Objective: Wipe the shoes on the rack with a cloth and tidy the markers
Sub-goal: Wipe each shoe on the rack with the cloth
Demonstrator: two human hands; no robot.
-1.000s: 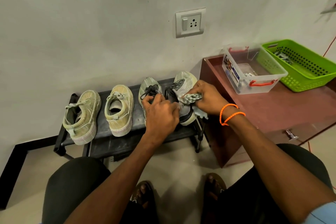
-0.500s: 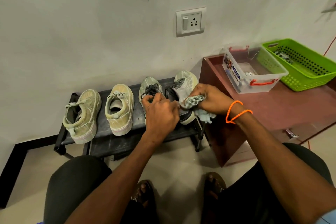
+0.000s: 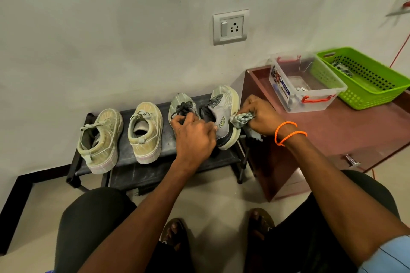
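Low black metal shoe rack (image 3: 144, 166) against wall, 4 shoes on top. L to R: two tan canvas sneakers (image 3: 99, 139) (image 3: 145, 132), heels toward camera; then a grey-green laced trainer (image 3: 182, 104), w/ left hand (image 3: 193, 137) resting on it, fingers curled at the laces, exact grip can't tell. Next, a grey trainer w/ cream sole (image 3: 224, 113), tipped onto its side. Right hand (image 3: 261, 115), orange bands on wrist, clenches a bunched grey-white cloth (image 3: 241, 118) against that sole's edge. Far R: reddish-brown wooden desk (image 3: 332, 131) carrying a clear plastic box w/ red handles (image 3: 310, 99) & a lime green perforated basket (image 3: 372, 86); contents too small to tell.
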